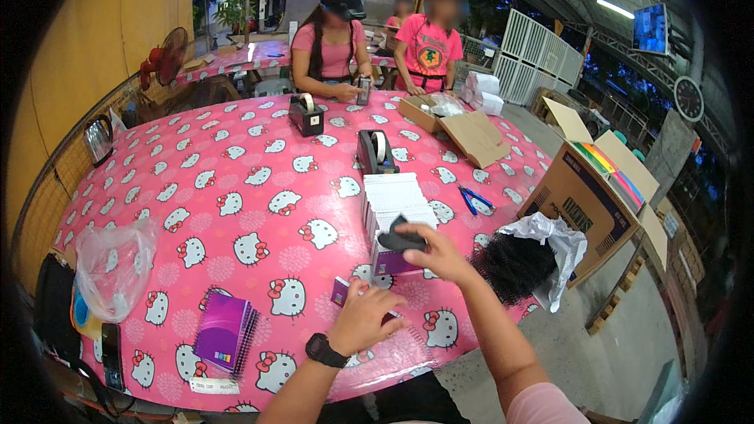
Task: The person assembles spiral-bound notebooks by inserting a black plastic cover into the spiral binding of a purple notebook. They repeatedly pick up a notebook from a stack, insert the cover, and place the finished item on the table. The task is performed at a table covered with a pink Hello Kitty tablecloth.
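Note:
My right hand (436,251) pinches a small soft black piece (402,237), perhaps cloth or foam. It is over the near end of a long row of white-edged booklets (397,200), whose front one shows a purple cover (393,261). Lower and to the left, my left hand (365,320), with a black watch on the wrist, is closed around a thin purple notebook (340,290). The hand covers most of that notebook. Farther left, a small stack of purple spiral notebooks (224,331) lies on the pink patterned tablecloth (259,283).
Beyond the row stand two black tape dispensers (377,153). Blue-handled pliers (475,200), a black bristly bundle (510,271) and an open carton (585,204) are at the right. A plastic bag (118,267) and phone (112,355) lie left. Two people stand across the table.

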Demonstrator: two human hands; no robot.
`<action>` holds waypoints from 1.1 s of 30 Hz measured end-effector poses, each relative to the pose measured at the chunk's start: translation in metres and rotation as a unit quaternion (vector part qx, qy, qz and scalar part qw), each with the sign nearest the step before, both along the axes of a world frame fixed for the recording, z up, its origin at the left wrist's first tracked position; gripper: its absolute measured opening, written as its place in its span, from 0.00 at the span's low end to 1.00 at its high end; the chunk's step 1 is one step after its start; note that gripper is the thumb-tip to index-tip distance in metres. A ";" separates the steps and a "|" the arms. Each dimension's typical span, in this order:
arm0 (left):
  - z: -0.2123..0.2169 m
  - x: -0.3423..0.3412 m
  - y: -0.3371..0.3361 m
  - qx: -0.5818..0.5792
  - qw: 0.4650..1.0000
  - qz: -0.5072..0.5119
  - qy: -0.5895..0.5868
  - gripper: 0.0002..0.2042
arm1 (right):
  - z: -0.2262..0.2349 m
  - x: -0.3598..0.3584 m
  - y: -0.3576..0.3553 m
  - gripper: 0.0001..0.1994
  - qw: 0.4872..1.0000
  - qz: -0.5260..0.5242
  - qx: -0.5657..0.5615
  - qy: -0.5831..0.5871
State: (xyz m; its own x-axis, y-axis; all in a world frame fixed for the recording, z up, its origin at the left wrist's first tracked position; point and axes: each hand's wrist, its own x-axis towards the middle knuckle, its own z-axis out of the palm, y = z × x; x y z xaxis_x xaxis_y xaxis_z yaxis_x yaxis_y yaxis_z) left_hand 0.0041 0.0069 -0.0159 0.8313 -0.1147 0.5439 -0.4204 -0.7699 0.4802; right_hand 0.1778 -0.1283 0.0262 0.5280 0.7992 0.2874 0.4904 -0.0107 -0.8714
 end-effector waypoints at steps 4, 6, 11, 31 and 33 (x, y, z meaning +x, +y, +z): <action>-0.003 0.001 0.004 0.031 0.999 -0.019 0.003 0.11 | -0.031 -0.028 -0.054 0.30 0.987 0.054 0.003 0.151; -0.008 0.003 0.005 0.053 0.998 -0.004 0.015 0.12 | -0.052 -0.037 -0.073 0.31 0.979 0.060 -0.020 0.195; 0.004 -0.002 0.016 0.036 0.998 0.043 -0.005 0.11 | -0.057 -0.068 -0.086 0.38 0.966 0.009 -0.062 0.249; 0.002 0.001 0.012 -0.006 0.999 0.034 0.032 0.32 | -0.048 -0.074 -0.072 0.20 0.953 0.105 0.073 0.273; -0.003 -0.003 0.014 0.005 0.999 0.038 0.039 0.35 | -0.045 -0.079 -0.067 0.20 0.971 -0.006 -0.073 0.226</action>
